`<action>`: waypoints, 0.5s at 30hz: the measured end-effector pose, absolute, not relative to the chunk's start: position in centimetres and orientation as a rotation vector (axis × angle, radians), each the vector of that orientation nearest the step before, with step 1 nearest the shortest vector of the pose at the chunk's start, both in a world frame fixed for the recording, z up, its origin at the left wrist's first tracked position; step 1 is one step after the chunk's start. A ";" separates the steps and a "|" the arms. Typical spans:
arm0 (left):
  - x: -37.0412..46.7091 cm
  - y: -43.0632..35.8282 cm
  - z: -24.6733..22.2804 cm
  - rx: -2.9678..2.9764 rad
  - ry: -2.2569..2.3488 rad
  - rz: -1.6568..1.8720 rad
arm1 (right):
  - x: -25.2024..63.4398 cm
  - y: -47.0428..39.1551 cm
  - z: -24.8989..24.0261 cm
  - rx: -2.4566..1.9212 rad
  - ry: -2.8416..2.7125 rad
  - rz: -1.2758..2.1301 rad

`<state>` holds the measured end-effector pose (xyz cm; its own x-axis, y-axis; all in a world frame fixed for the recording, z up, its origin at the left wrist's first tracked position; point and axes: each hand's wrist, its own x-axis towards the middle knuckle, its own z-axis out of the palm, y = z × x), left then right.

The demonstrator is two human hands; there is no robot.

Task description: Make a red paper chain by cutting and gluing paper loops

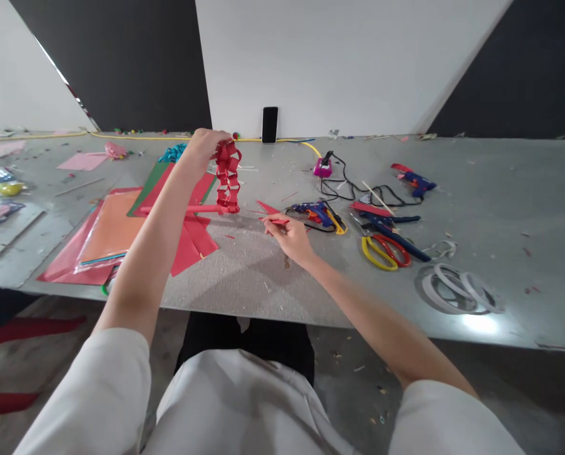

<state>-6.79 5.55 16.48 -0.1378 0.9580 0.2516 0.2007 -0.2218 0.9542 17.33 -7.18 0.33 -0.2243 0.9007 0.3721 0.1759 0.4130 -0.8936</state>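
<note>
My left hand (210, 144) is raised over the table, its fingers closed on the top of a red paper chain (228, 178). The chain hangs down in loops, and its lower end is at the tip of a rolled red paper tube (201, 208). My right hand (285, 232) pinches a small red paper piece (277, 219) to the right of the chain. Just beyond those fingers lies another pointed red piece (267, 207). Red sheets (192, 246) lie beneath and left of the tube.
At the right are a blue glue gun (316, 213), scissors (380, 254), blue-handled pliers (400, 237), another glue gun (418, 182) and white tape rings (453, 287). A phone (270, 124) leans on the back wall. An orange sheet pack (112, 224) lies left.
</note>
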 end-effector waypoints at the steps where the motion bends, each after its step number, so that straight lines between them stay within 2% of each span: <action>1: -6.7 5.2 16.9 1.442 1.320 1.367 | 17.3 -7.2 0.3 -0.934 -1.654 0.944; 6: -5.4 3.5 17.3 1.401 1.247 1.158 | 17.1 -7.3 0.3 -0.895 -1.583 1.063; 12: -2.0 1.9 14.3 1.577 1.191 1.006 | 17.3 -7.2 0.9 -0.879 -1.457 0.799; 15: 0.1 1.1 12.5 1.720 1.119 0.839 | 17.3 -6.8 0.9 -0.871 -1.391 0.804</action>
